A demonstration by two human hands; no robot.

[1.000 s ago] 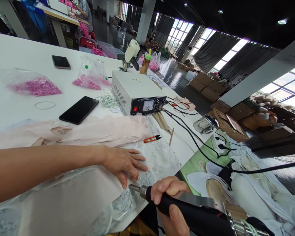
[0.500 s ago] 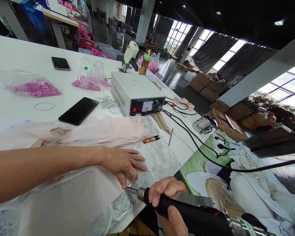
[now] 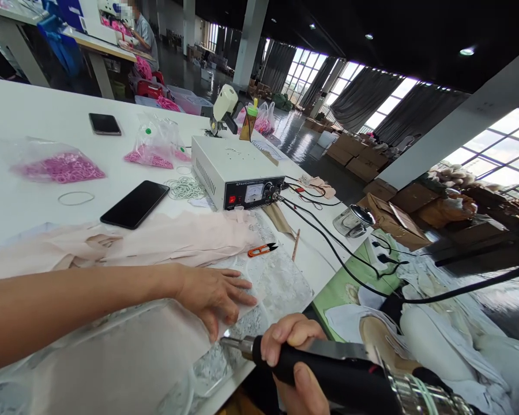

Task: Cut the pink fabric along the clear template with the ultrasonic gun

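My left hand (image 3: 216, 297) lies on a sheet of pale fabric (image 3: 125, 357) with its fingers spread, pressing the fabric down near its right edge. Under the fabric is a clear, marked plastic mat (image 3: 281, 276). My right hand (image 3: 292, 357) is wrapped round a black handheld tool (image 3: 333, 369) with a metal tip. The tip points left, close to my left thumb and the fabric's edge; whether it touches the fabric I cannot tell. Orange thread snips (image 3: 262, 250) lie beyond my left hand, beside a heap of pale pink fabric (image 3: 185, 233).
A white control box (image 3: 237, 167) with black cables stands at the back. Around it are a black phone (image 3: 135, 204), another phone (image 3: 105, 124), bags of pink rings (image 3: 64, 164) and a glass mug (image 3: 352, 221). White pads (image 3: 436, 340) lie at the right. A person (image 3: 145, 37) sits far left.
The view has shifted slightly, so the table items sit a little lower and further left. The tool's tip now shows slightly apart from my left thumb. Both hands keep their poses.
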